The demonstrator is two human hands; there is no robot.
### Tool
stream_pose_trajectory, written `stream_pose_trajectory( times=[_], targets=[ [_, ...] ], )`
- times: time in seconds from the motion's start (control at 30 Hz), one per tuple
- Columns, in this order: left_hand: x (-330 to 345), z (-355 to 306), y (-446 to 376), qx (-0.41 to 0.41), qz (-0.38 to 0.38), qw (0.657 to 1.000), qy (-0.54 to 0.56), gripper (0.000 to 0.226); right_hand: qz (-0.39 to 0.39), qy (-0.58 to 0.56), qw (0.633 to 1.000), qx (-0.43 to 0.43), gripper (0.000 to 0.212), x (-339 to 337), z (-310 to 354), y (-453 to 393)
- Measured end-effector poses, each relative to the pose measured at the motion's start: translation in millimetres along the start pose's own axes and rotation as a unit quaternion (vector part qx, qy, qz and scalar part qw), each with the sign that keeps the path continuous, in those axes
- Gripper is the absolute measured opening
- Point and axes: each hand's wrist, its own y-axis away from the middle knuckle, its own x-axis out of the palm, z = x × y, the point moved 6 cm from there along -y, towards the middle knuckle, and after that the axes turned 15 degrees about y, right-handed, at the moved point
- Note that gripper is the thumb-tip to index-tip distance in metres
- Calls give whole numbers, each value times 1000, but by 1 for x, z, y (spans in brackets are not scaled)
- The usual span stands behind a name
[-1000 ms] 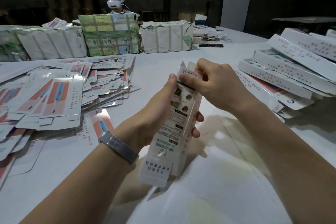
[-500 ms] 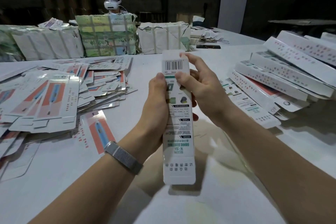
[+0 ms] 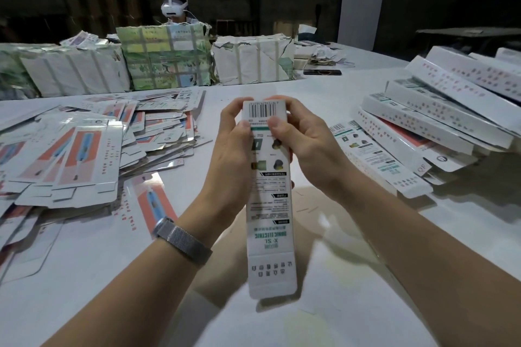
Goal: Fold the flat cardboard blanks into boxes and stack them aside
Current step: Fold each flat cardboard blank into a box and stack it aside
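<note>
A long narrow white box with a barcode at its far end and green print is held upright above the table in front of me. My left hand grips its upper left side, thumb on the printed face. From the other side my right hand holds the top end, thumb pressing just below the barcode. The near end flap sticks out flat. Flat blanks with orange and blue print lie spread on the left. Folded boxes are piled on the right.
Wrapped bundles line the back of the white table. A person with a white headset sits behind them. A dark phone lies at the back right. One blank lies near my left wrist.
The box has turned from tilted with its far flaps open to face-on with the barcode end closed. Both hands have moved up to its far end.
</note>
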Motion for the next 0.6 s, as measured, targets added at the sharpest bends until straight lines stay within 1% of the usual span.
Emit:
stream_pose_trajectory(
  times=[0.1,0.2,0.23,0.27,0.37,0.4,0.5,0.53,0.6],
  targets=[
    [4,5,0,-24,21,999,36,31,-23,0,1000,15,18,-6,-2,-2],
    [7,11,0,-51,38,996,64,31,-28,-30,999,13,10,-10,-5,-2],
    [8,12,0,-60,44,995,74,30,-33,-43,999,10,11,-10,-5,-2],
    [9,12,-1,-67,49,993,82,29,-43,-50,998,8,18,-11,-5,-2],
    [8,12,-2,-73,52,993,75,26,-80,-64,995,-5,52,-17,-5,-4],
    [7,12,-2,-74,49,994,62,26,-86,-68,994,-8,56,-19,-4,-4],
    [5,12,-3,-78,25,996,25,30,-101,-66,993,-1,52,-21,-4,-3],
    [4,12,-3,-80,19,996,22,34,-102,-73,992,3,46,-21,-3,-2],
    [5,13,-1,-89,31,995,20,37,-97,-96,991,13,24,-23,-3,-3]
  ],
)
